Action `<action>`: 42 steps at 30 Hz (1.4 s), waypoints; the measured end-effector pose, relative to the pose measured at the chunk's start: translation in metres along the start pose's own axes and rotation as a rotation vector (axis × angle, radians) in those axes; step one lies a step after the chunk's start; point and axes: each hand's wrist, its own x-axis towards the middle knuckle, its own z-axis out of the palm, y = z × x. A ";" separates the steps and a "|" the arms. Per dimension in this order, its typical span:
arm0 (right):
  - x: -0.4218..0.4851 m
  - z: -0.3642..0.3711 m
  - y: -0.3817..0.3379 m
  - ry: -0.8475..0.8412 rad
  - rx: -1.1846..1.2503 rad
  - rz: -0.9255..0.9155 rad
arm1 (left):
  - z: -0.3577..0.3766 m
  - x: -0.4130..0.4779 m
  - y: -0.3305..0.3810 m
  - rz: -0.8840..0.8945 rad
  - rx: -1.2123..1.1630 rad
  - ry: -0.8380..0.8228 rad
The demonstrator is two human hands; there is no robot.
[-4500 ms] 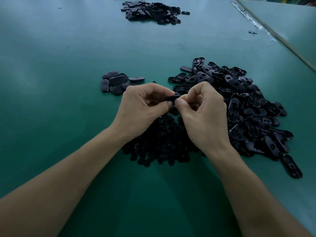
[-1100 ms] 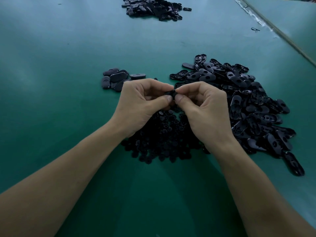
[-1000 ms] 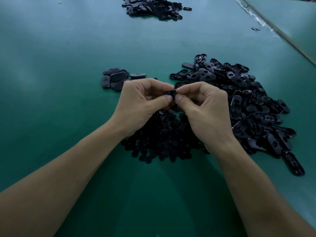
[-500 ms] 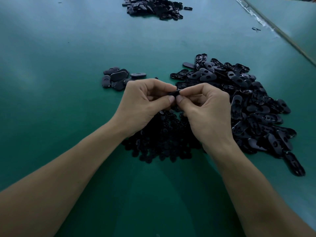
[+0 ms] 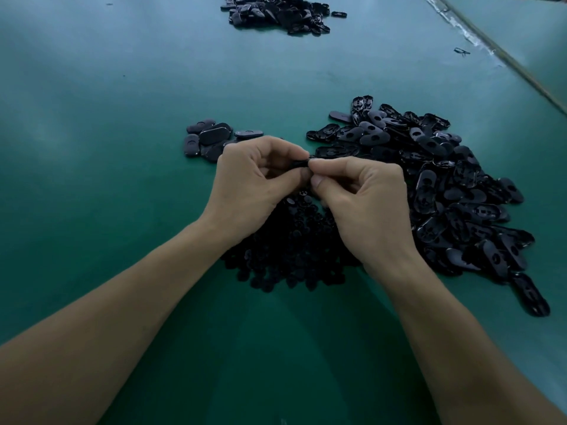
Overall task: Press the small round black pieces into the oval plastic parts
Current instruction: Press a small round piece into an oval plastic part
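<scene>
Oval part [image 5: 302,162] sits pinched between both my hands, just above the heap of rounds [image 5: 294,246] at 6 o'clock of it. My left hand [image 5: 254,185] grips one end with thumb and forefinger and my right hand [image 5: 365,207] grips the other, fingertips pressed nearly together. Over the last second the part has turned from a rounder dark blob to a thin edge-on sliver, while the hands have hardly shifted. I judge the press is being given or is just finished, so this one is nearly ready for the small group [image 5: 208,141] at 10 o'clock. Whether the round has snapped home I cannot tell: my fingertips cover the hole, and the part shows only as a dark line. The loose ovals [image 5: 445,185] at 3 o'clock merge into one black mass. Another pile [image 5: 276,13] at 12 o'clock is cut off by the top edge.
</scene>
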 end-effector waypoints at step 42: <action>0.000 -0.003 -0.004 0.070 0.062 -0.033 | -0.005 0.001 0.004 -0.162 -0.351 -0.034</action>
